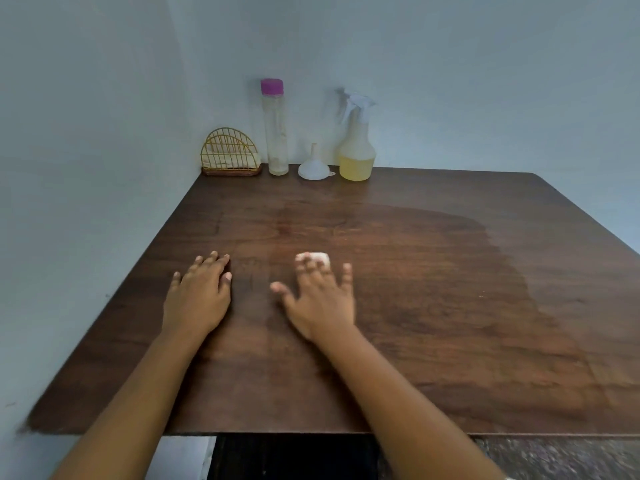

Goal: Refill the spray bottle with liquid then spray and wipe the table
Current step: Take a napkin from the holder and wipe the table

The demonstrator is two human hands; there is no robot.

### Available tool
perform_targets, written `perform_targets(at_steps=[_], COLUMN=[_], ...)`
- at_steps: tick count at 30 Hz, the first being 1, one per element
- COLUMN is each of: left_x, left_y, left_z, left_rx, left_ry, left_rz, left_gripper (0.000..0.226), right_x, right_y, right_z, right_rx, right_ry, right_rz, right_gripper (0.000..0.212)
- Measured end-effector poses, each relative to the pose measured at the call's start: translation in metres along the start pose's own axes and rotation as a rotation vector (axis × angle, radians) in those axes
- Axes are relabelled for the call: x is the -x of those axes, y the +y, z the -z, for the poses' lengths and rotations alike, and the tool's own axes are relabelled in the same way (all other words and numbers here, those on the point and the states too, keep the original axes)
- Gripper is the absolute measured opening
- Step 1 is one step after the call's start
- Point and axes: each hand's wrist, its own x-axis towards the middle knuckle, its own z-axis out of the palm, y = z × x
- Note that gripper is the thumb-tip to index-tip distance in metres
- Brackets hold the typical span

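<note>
No readable text, label, brand, number or sign in view. The spray bottle and the pink-capped bottle at the back of the desk show plain sides with nothing legible on them.
</note>
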Motion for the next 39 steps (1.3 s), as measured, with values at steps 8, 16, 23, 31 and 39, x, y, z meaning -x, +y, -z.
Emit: perform_targets(at_steps=[8, 16, 23, 31, 39], left_x=[0.015, 0.023, 0.025, 0.035, 0.036], left_y=[0.01, 0.013, 0.015, 0.029, 0.031], left_z=[-0.004, -0.004, -0.002, -0.008, -0.007], left_rx=[-0.07, -0.068, -0.062, -0.071, -0.074], left_ry=[-0.045, -0.046, -0.035, -0.037, -0.04], left_rz=[0.022, 0.03, 0.03, 0.065, 0.07], left_gripper=[0.052, 0.051, 0.05, 0.051, 0.051], right_x=[0.062, 0.062, 0.095, 0.148, 0.107], right_y=[0.212, 0.02, 0.021, 0.225, 0.028], right_z=[0.063, 0.006, 0.005, 0.07, 0.012], right_rx=[0.054, -0.011, 0.017, 0.105, -0.014], right_ry=[0.045, 0.049, 0.022, 0.006, 0.03], right_rz=[-0.714, -0.203, -0.009, -0.738, -0.151], right_gripper=[0.081, 0.089, 0.082, 0.093, 0.092])
